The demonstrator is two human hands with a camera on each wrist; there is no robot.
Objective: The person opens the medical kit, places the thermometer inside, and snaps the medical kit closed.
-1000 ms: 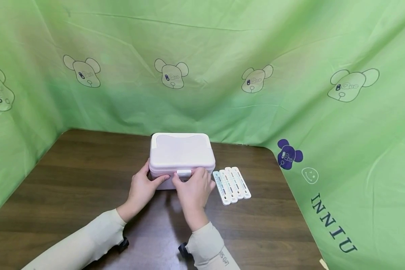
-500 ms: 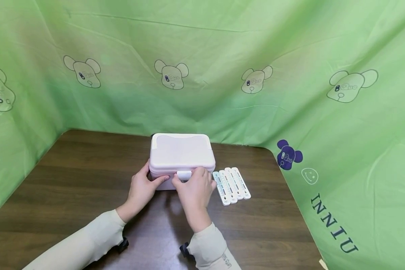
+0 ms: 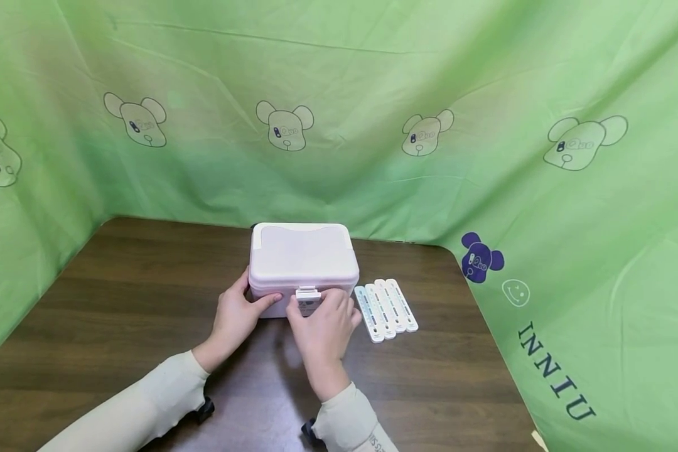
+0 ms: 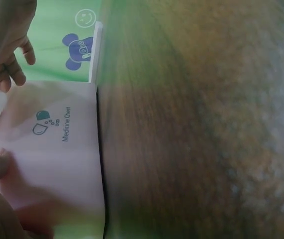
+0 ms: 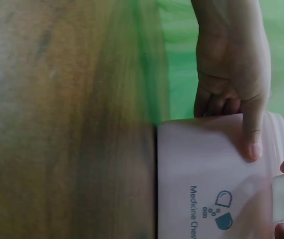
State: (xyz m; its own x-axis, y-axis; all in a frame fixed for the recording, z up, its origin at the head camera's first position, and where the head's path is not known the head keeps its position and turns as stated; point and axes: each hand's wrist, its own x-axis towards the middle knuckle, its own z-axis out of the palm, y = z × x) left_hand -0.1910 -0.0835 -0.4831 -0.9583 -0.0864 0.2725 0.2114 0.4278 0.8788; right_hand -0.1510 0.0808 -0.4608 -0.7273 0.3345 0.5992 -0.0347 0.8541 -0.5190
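- Two hands work at the near face of a pale pink medicine chest [image 3: 301, 257], which I see standing toward the far edge of the dark wooden table [image 3: 118, 301], about midway along it.
- Green cloth [image 3: 373, 94] printed with bear heads walls the table on its left, far and right sides; bare table lies left of the chest and along the near edge.
- My left hand [image 3: 236, 312] holds the chest's front left corner, thumb pressed flat on the front face, the fingers curled round the side.
- My right hand [image 3: 323, 320] is at the white latch [image 3: 307, 294] in the middle of the front, thumb and fingers closed about the flap, which tilts outward.
- Lid sits down on the chest, so I cannot tell what is inside.
- Four white pill-organiser strips [image 3: 386, 309] lie side by side just right of the chest, near my right hand.
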